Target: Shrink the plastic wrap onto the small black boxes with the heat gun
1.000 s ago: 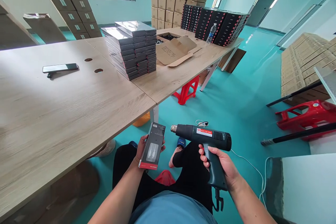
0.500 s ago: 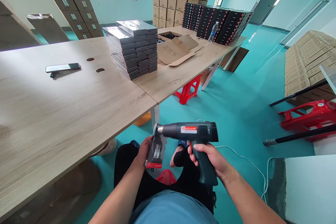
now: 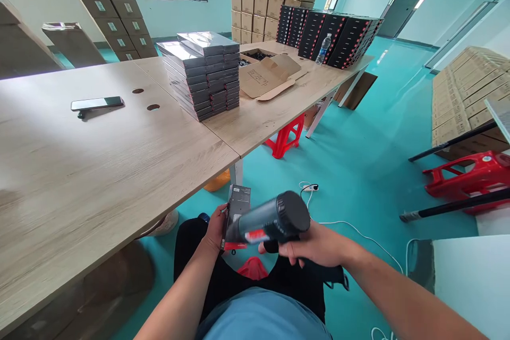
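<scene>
Low over the lap, my left hand [image 3: 216, 229] grips a slim black-and-red product box [image 3: 240, 201] by its left edge. My right hand [image 3: 314, 244] is wrapped round the handle of a dark heat gun [image 3: 274, 218]. The gun is tilted, its rear end turned up toward me and its body partly covering the box's front. Its nozzle end is at the box, blurred; whether they touch I cannot tell. Much of the gun's handle is hidden by the hand.
A wooden table [image 3: 119, 170] carries a stack of slim boxes [image 3: 203, 79], a phone [image 3: 98, 103], an open carton [image 3: 266, 74], a water bottle [image 3: 324, 49] and black boxes [image 3: 346, 37]. A power strip [image 3: 311, 188] and white cord lie on the floor. Red stools [image 3: 470, 175] stand around.
My right hand has swung and rotated the heat gun, bringing its body down and left across the box, rear end toward me. My left hand still holds the box in nearly the same place.
</scene>
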The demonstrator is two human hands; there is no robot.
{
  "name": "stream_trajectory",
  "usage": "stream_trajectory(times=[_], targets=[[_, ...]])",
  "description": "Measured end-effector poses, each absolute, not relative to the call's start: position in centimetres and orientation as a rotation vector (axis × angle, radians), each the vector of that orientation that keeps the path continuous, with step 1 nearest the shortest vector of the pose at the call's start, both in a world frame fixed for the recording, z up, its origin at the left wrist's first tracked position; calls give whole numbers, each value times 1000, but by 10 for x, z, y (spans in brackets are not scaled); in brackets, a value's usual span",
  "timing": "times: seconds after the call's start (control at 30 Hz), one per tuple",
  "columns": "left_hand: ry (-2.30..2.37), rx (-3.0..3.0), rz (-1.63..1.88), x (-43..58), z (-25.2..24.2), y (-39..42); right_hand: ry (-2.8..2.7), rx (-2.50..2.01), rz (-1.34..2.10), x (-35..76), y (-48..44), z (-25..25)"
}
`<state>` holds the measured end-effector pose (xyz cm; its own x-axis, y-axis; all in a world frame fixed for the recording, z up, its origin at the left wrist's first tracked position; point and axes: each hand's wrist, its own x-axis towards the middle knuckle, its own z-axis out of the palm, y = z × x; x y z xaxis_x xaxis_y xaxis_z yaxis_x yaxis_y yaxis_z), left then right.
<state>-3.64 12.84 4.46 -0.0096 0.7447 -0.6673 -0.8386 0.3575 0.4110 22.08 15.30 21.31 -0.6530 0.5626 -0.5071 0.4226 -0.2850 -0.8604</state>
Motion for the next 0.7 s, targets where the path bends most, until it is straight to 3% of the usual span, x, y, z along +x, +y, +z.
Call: stream_trajectory(times=[0.1, 0.3, 0.5, 0.7], targets=[[850, -114, 1146, -37, 47, 127, -1711, -1338, 1892, 218, 156, 215], [973, -112, 1280, -37, 48, 128, -1815, -1173, 2199, 215, 153, 220], [746, -61, 1123, -38, 55, 124, -1667, -1417, 1834, 219, 187, 210], [764, -119, 1207, -46, 51, 129, -1762, -1326, 2217, 242, 162, 202]])
